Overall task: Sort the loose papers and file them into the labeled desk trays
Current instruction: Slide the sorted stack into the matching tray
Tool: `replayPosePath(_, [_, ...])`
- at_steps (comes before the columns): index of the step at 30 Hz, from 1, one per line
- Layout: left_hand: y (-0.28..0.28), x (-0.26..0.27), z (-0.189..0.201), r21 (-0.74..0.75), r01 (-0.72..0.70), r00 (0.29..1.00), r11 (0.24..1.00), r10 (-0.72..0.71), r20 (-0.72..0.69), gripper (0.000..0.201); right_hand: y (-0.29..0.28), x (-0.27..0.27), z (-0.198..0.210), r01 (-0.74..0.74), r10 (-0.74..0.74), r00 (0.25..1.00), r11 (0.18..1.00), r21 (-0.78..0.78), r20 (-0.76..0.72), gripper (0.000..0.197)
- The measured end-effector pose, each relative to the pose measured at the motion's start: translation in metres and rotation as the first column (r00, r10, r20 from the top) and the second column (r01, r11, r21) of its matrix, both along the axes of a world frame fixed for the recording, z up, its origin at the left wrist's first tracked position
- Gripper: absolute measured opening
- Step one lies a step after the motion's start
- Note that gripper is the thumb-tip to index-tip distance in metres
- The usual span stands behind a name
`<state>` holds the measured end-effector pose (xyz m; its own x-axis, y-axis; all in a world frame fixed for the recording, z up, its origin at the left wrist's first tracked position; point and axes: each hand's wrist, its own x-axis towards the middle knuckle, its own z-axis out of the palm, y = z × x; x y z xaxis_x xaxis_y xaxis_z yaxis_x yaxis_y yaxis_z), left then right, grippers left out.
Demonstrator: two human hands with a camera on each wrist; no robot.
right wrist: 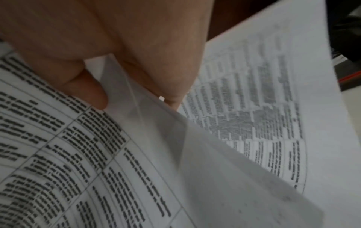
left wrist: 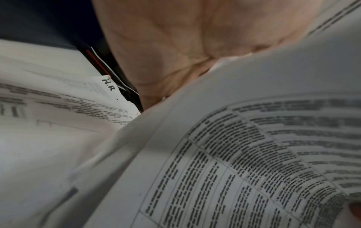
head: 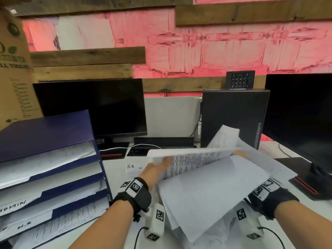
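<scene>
I hold a loose bundle of printed sheets (head: 212, 186) lifted above the desk in front of me. My left hand (head: 159, 166) grips the left edge of the top table-printed sheet (left wrist: 254, 154); that sheet covers the fingers, and the palm (left wrist: 175, 46) shows. My right hand (head: 239, 153) is mostly hidden behind the bundle and pinches several sheets (right wrist: 244, 108) between thumb and fingers (right wrist: 168, 80). A sheet marked "H.R" (head: 133, 169) lies flat on the desk beyond my left hand. Blue stacked trays (head: 50, 137) stand at the left, with papers in them and the labels "ADMIN" (head: 12, 205) and "H.R" (head: 24, 224).
Behind the trays stands a dark monitor (head: 93, 108), with a cardboard box (head: 14, 69) at the far left. A black PC tower (head: 233, 119) and a second monitor (head: 301, 114) stand at the right. A black stand with a red line (head: 309, 182) lies near my right wrist. More papers (head: 179, 234) lie under the bundle.
</scene>
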<state>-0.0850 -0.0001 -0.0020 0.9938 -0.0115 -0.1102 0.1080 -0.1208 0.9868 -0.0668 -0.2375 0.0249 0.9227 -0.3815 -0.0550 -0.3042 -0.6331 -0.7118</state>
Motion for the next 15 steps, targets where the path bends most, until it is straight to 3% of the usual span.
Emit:
replayPosePath(2, [-0.002,-0.004,0.004,-0.052,-0.028,0.999,0.998,0.029,0.02,0.039,0.003,-0.002,0.007,-0.06,0.061,0.997,0.998,-0.016,0.041,0.035])
replayPosePath(3, [-0.002,-0.003,0.005,-0.04,-0.034,0.999,0.999,0.035,0.028,0.046,0.005,-0.005,0.01,-0.106,0.102,0.993,0.993,0.056,0.06,0.03])
replayPosePath(5, [0.001,0.002,0.002,-0.026,-0.056,0.996,0.998,0.057,0.071,0.041,0.006,-0.015,0.007,-0.255,0.232,0.954,0.961,0.11,0.189,0.02])
replayPosePath(6, [0.002,0.003,0.002,-0.024,-0.066,0.995,0.998,0.068,0.074,0.04,0.003,-0.014,0.0,-0.307,0.245,0.926,0.932,0.193,0.287,0.026])
replayPosePath(8, [0.006,0.005,0.001,-0.06,-0.069,0.996,0.996,0.072,0.048,0.037,0.0,-0.012,-0.008,-0.284,0.157,0.914,0.907,0.312,0.374,0.023])
replayPosePath(10, [0.01,0.005,0.003,-0.178,-0.029,0.999,0.984,0.022,-0.041,0.031,0.0,-0.008,-0.01,-0.261,0.119,0.933,0.875,0.408,0.341,0.019])
replayPosePath(15, [0.021,0.003,-0.001,-0.336,-0.004,1.0,0.942,-0.004,-0.024,0.038,0.004,0.002,-0.015,-0.166,0.015,0.948,0.875,0.454,0.318,0.024])
